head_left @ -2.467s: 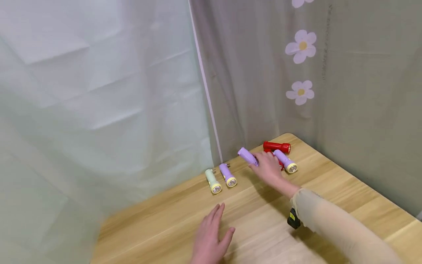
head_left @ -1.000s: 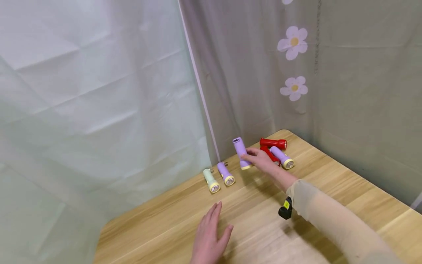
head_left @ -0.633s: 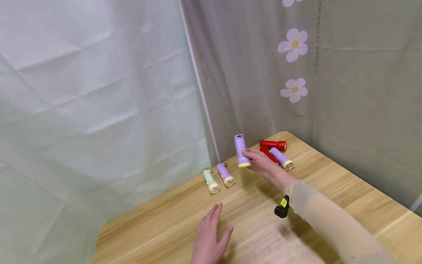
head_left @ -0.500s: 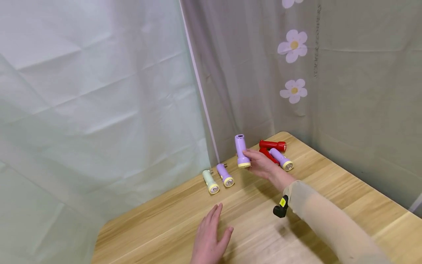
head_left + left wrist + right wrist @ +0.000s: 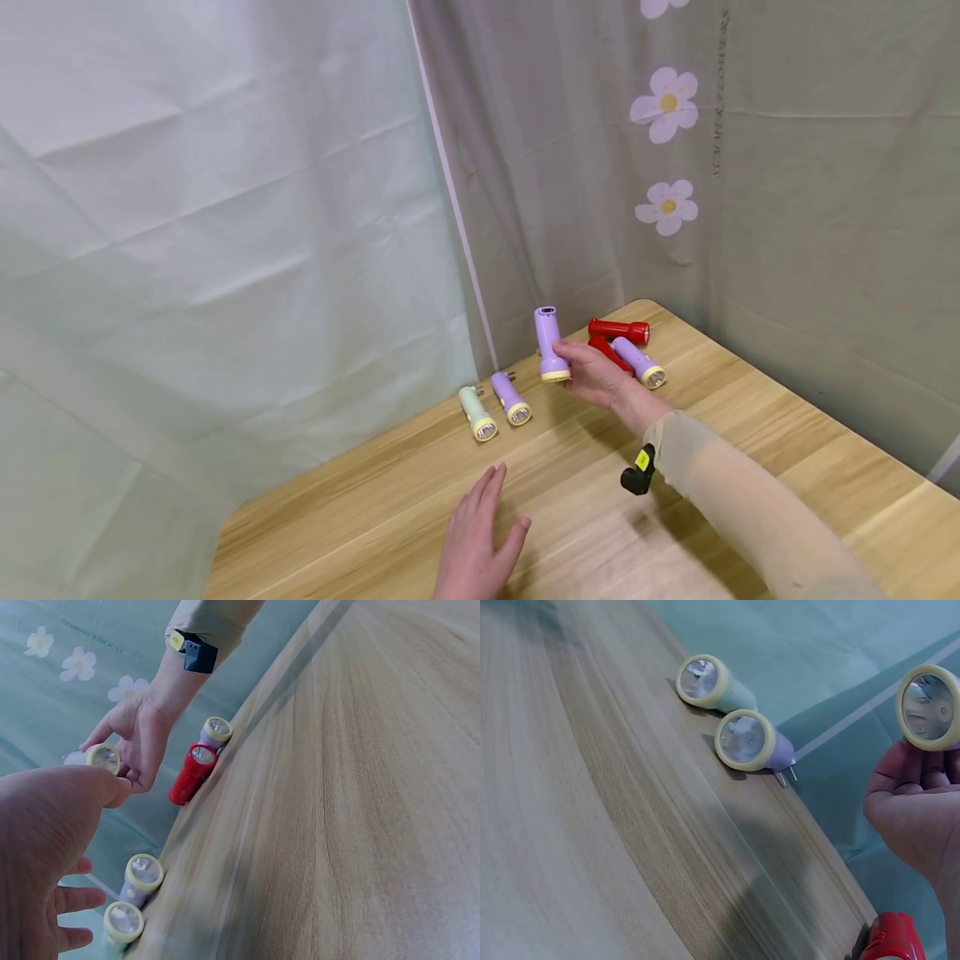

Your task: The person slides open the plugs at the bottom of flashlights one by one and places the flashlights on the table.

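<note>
My right hand grips a purple flashlight with a yellow rim, held above the table's back edge. Its lens end points down and its tail end tilts up. In the right wrist view that flashlight's lens faces the camera above curled fingers. My left hand is near the front of the table, its fingers extended and holding nothing. Beyond it lie a pale green flashlight and a second purple flashlight, side by side; metal plug prongs stick out from the purple one.
Right of my right hand lie a red flashlight, another red flashlight partly hidden, and a purple flashlight, close together. Curtains hang behind the wooden table. A black wrist camera sits below my right sleeve.
My right hand has turned the purple flashlight from a slanted pose to nearly upright, lens end down, moving slightly left. Over the last half second it stays almost still. The left hand keeps its place.
</note>
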The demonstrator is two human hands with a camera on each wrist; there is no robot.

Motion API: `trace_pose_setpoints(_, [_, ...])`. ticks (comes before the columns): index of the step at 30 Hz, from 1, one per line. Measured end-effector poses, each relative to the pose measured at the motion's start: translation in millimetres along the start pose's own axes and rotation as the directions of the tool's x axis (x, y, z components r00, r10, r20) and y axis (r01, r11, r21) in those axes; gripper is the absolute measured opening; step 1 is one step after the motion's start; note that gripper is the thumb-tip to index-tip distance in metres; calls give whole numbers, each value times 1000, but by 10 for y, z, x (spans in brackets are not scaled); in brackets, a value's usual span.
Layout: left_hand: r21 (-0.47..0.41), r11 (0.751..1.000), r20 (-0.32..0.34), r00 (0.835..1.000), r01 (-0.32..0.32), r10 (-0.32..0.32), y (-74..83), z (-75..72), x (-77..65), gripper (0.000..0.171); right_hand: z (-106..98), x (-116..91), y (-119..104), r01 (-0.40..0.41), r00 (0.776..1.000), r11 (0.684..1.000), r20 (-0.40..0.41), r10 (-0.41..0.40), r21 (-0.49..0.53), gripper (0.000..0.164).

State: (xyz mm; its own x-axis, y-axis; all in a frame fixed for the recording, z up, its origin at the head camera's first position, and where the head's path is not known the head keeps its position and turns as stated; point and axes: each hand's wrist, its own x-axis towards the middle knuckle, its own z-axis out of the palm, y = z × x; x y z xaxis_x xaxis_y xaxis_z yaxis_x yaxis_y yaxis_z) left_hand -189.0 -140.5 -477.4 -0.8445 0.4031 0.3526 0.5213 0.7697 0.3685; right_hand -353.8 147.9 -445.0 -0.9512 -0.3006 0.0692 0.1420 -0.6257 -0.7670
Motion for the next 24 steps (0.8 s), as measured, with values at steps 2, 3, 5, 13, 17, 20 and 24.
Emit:
trace_pose_setpoints(2, [-4, 1000, 7, 1000, 2, -2, -1, 0, -4, 73, 1, 0, 4, 0, 1000, 1000, -3, 0, -12, 54])
trace_pose_setpoints(3, [-4, 1000, 9, 1000, 2, -2, -2, 0, -6, 72, 2, -2, 5, -1, 1000, 1000, -7, 1, -15, 53])
trace_pose_setpoints(5, [-5, 1000, 9, 1000, -3, 3, -5, 2, -9, 72, 1, -4, 9, 1, 1000, 1000, -17, -1, -30, 53])
trace_pose_setpoints(13, [12, 999, -43, 998, -50, 51, -9, 31, 5, 74, 7, 23, -9, 15, 998, 997, -59, -20, -82, 56])
trace_pose_setpoints(17, [12, 998, -53, 997, -64, 65, -14, 43, 18, 74, 19, 45, -36, 21, 996, 996, -90, -30, -90, 57])
trace_pose_setpoints(20, [12, 998, -45, 997, -61, 62, -25, 43, 21, 74, 32, 62, -41, 26, 993, 995, -110, -37, -101, 56])
trace_pose_setpoints(24, [16, 999, -37, 998, -52, 53, -39, 34, 16, 74, 59, 90, -34, 17, 992, 993, -119, -32, -119, 55])
